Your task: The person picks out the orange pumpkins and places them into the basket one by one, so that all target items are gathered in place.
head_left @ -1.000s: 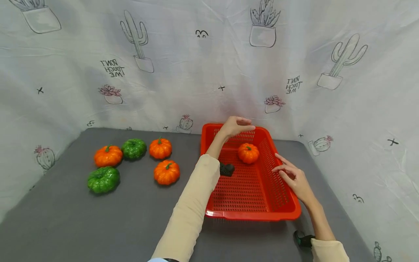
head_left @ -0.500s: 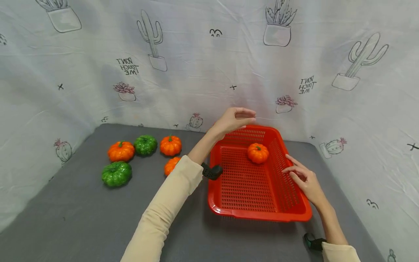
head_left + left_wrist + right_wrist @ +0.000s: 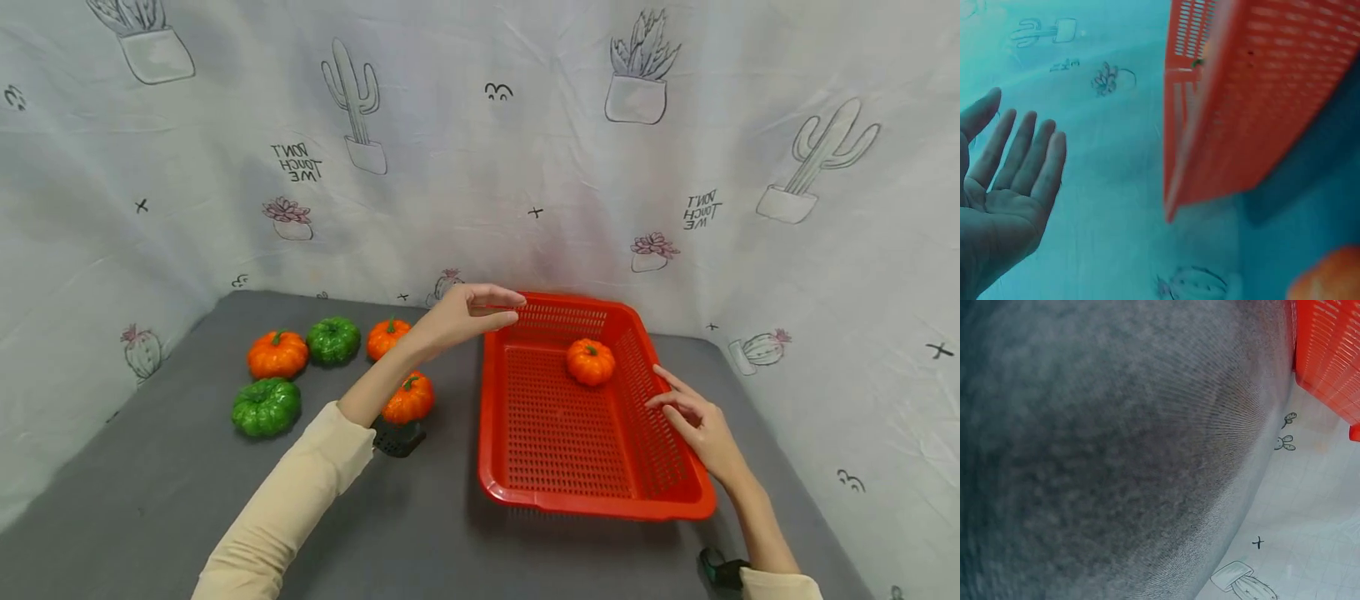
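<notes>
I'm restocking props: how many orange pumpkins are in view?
4: one in the red basket at; three on the grey table, the last partly behind the left arm.

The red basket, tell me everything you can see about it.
The red basket is a shallow rectangular tray that looks like plastic, with walls and floor pierced by rows of small slots and a smooth rolled rim. It sits flat on the grey table, near the cloth backdrop. One orange pumpkin lies inside by the far right corner. The right hand rests its fingers on the right wall. The left hand hovers open by the far left corner, not touching.
</notes>
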A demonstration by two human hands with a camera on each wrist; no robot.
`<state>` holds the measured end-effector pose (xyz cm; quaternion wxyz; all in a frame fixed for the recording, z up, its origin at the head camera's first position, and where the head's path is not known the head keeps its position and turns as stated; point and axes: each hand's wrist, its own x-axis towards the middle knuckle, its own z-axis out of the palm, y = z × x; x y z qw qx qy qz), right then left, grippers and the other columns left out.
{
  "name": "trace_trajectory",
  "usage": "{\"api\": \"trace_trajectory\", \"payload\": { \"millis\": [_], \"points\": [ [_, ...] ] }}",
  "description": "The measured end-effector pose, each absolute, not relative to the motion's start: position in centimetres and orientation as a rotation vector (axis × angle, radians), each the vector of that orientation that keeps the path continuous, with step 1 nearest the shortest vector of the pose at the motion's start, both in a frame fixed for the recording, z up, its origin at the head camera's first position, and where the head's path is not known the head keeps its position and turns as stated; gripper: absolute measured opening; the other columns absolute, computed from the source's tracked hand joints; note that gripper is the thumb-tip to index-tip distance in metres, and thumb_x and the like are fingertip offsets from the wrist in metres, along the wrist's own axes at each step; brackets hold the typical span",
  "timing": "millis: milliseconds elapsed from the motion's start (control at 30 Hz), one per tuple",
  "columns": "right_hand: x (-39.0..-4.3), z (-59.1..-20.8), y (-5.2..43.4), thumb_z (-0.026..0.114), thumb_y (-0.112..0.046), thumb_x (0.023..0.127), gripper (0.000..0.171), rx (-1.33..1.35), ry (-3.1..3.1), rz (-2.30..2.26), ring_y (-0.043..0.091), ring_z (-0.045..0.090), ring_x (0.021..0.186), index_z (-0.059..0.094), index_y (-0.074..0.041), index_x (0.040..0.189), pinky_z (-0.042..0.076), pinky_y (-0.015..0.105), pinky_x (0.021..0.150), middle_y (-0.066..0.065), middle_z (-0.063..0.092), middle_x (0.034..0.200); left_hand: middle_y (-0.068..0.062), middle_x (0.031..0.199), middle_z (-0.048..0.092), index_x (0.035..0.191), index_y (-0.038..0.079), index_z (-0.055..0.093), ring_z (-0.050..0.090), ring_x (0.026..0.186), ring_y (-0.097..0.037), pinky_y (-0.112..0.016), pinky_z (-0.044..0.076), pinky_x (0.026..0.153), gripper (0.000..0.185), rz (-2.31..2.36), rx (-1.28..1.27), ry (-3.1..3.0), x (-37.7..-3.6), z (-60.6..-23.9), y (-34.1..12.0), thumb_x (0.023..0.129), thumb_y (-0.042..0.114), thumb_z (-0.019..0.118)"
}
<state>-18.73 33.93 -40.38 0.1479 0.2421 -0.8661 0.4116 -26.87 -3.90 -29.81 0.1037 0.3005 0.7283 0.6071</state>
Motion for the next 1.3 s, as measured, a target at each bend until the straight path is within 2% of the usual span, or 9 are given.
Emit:
{"api": "trace_trajectory", "payload": {
  "millis": [133,233,500,600,733,833,1000,1233,1300],
  "points": [
    [-18.7,-40.4,34.1,0.051,0.006,0.087,0.019,0.707,-2.479,1.192,0.023,0.034,0.125,0.065,-0.003,0.097,0.036,0.011,0.079,0.015,0.036,0.139,0.002,0.118,0.058,0.118,0.014,0.059,0.054,0.108,-0.014,-0.032,0.044,0.088,0.034,1.754,0.947,2.140,-26.4,-30.9,-6.4,0.085,0.023,0.063],
    [-18.7,-40.5,34.1,0.050,0.005,0.087,0.018,0.714,-2.478,1.201,0.023,0.035,0.125,0.064,-0.002,0.097,0.037,0.011,0.080,0.015,0.035,0.139,-0.002,0.122,0.056,0.120,0.015,0.057,0.051,0.113,-0.018,-0.032,0.043,0.090,0.036,1.707,1.002,2.095,-26.3,-31.8,-8.6,0.085,0.020,0.063],
    [-18.8,-41.0,33.7,0.050,0.003,0.088,0.017,0.722,-2.477,1.217,0.029,0.034,0.125,0.064,-0.003,0.096,0.035,0.014,0.080,0.016,0.036,0.139,-0.013,0.134,0.044,0.130,0.003,0.046,0.038,0.125,-0.025,-0.031,0.037,0.096,0.048,1.664,1.077,1.885,-26.3,-35.4,-15.6,0.084,0.003,0.060],
    [-19.0,-41.0,33.6,0.050,0.001,0.089,0.017,0.712,-2.484,1.216,0.028,0.032,0.127,0.064,-0.004,0.096,0.032,0.013,0.086,0.014,0.036,0.139,-0.017,0.138,0.037,0.134,-0.002,0.038,0.032,0.127,-0.028,-0.031,0.031,0.100,0.050,1.688,1.093,1.778,-26.4,-36.5,-17.8,0.087,-0.004,0.053],
    [-19.1,-40.9,33.8,0.051,0.001,0.089,0.017,0.683,-2.488,1.210,0.028,0.031,0.128,0.065,-0.005,0.096,0.027,0.011,0.093,0.012,0.037,0.139,-0.018,0.142,0.029,0.137,-0.004,0.030,0.028,0.130,-0.025,-0.030,0.027,0.102,0.049,1.725,1.091,1.672,-26.8,-37.4,-19.5,0.090,-0.009,0.041],
    [-19.0,-40.6,33.9,0.051,0.003,0.088,0.018,0.673,-2.488,1.201,0.030,0.032,0.127,0.065,-0.005,0.095,0.026,0.010,0.094,0.014,0.037,0.138,-0.017,0.143,0.027,0.137,-0.005,0.028,0.027,0.131,-0.020,-0.027,0.027,0.102,0.049,1.750,1.079,1.651,-27.0,-37.9,-20.2,0.090,-0.009,0.039],
    [-18.2,-39.2,32.9,0.049,0.009,0.086,0.018,0.688,-2.471,1.220,0.040,0.032,0.124,0.064,0.001,0.094,0.028,0.011,0.092,0.022,0.036,0.136,-0.022,0.143,0.022,0.137,-0.007,0.026,0.024,0.132,-0.019,-0.025,0.027,0.102,0.050,1.771,1.091,1.681,-26.7,-38.8,-20.8,0.089,-0.009,0.041],
    [-17.4,-37.9,32.0,0.049,0.009,0.086,0.017,0.659,-2.490,1.201,0.045,0.033,0.120,0.063,0.004,0.093,0.030,0.010,0.088,0.026,0.037,0.134,-0.011,0.143,0.030,0.137,-0.001,0.033,0.024,0.131,-0.006,-0.016,0.025,0.100,0.053,1.738,0.975,1.915,-26.3,-40.2,-20.3,0.087,-0.002,0.053],
    [-17.4,-37.9,31.9,0.049,0.008,0.086,0.016,0.655,-2.496,1.206,0.044,0.034,0.120,0.063,0.005,0.093,0.030,0.010,0.087,0.025,0.036,0.135,-0.011,0.142,0.032,0.136,-0.001,0.034,0.025,0.131,-0.005,-0.014,0.025,0.100,0.055,1.725,0.951,1.966,-26.4,-40.5,-20.0,0.086,0.000,0.056]
  ]
}}
